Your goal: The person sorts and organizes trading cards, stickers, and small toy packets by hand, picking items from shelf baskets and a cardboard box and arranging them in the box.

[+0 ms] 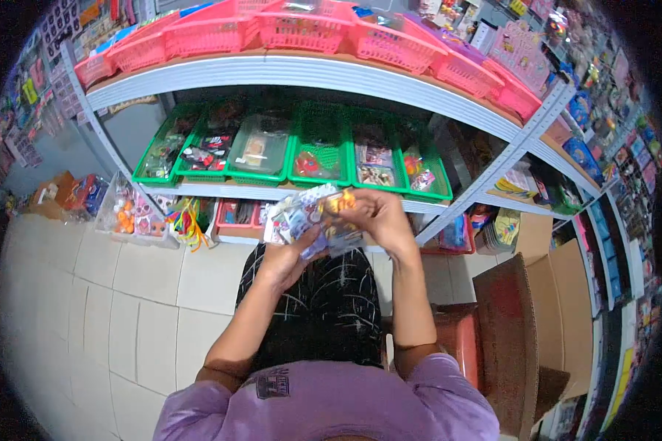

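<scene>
Above my lap, my left hand is closed on a small stack of printed packets, white and purple with cartoon-like pictures. The thumb presses on their front. My right hand pinches a darker packet with yellow-orange print, which overlaps the stack's right side. Its fingertips lie at the upper edge of this packet. The print is too small to read, and some packets behind are hidden.
Ahead stands a metal shelf. Its upper level bears pink baskets; below are green trays of packaged goods. To my right is an open cardboard box. A clear bin stands on the tiled floor, left.
</scene>
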The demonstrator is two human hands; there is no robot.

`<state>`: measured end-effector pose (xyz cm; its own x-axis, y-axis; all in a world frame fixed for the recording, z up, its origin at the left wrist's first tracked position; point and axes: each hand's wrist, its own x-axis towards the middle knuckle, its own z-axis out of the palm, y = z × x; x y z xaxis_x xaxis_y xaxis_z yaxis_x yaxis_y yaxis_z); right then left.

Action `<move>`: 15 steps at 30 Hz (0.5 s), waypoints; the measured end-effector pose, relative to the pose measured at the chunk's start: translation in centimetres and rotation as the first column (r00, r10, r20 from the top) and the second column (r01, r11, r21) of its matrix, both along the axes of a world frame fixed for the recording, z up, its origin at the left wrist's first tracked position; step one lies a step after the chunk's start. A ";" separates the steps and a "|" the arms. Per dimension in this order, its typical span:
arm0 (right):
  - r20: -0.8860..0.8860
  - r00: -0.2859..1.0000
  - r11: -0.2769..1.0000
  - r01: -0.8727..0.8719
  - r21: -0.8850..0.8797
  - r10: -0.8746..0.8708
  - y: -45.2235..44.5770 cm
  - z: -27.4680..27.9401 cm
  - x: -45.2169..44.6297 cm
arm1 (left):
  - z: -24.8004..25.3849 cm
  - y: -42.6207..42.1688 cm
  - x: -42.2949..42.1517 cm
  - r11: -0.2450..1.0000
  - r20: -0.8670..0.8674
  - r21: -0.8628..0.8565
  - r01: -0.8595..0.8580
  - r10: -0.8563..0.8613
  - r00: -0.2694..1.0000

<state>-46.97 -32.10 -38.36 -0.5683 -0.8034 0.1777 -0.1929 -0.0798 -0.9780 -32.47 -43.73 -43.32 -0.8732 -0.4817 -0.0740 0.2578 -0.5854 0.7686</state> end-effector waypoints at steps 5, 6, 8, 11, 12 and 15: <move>-0.227 0.974 0.997 -0.011 0.070 0.027 -0.6 -1.5 -1.6 | -0.4 0.2 -0.7 1.000 0.035 -0.012 -0.019 0.019 0.999; -0.289 0.957 0.996 0.014 0.084 0.011 -1.0 -1.7 -2.2 | -0.5 0.2 -0.9 1.000 0.032 -0.006 -0.030 0.030 0.999; -0.326 0.944 0.985 0.105 0.139 -0.055 -1.0 -1.4 -3.7 | -1.1 -0.4 -1.4 0.998 -0.018 0.061 0.025 -0.024 1.000; -0.266 0.947 0.955 0.232 0.186 -0.179 -1.0 1.6 -6.9 | -2.1 -2.0 -1.5 0.990 -0.022 0.080 0.115 -0.113 0.993; -0.303 0.906 0.946 0.321 0.038 -0.295 -1.7 0.4 -9.6 | -2.0 -2.3 -1.6 0.987 -0.026 0.110 0.118 -0.116 0.993; -0.703 0.537 0.724 0.688 0.046 -0.466 -2.8 2.3 -16.8 | -1.8 -2.4 -1.1 0.972 -0.023 0.197 0.130 -0.128 0.992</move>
<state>-63.75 -34.93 -36.03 -0.7717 -0.4071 0.4887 -0.6353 0.5297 -0.5619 -33.57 -46.12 -45.16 -0.9281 -0.3421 -0.1471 0.1777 -0.7540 0.6324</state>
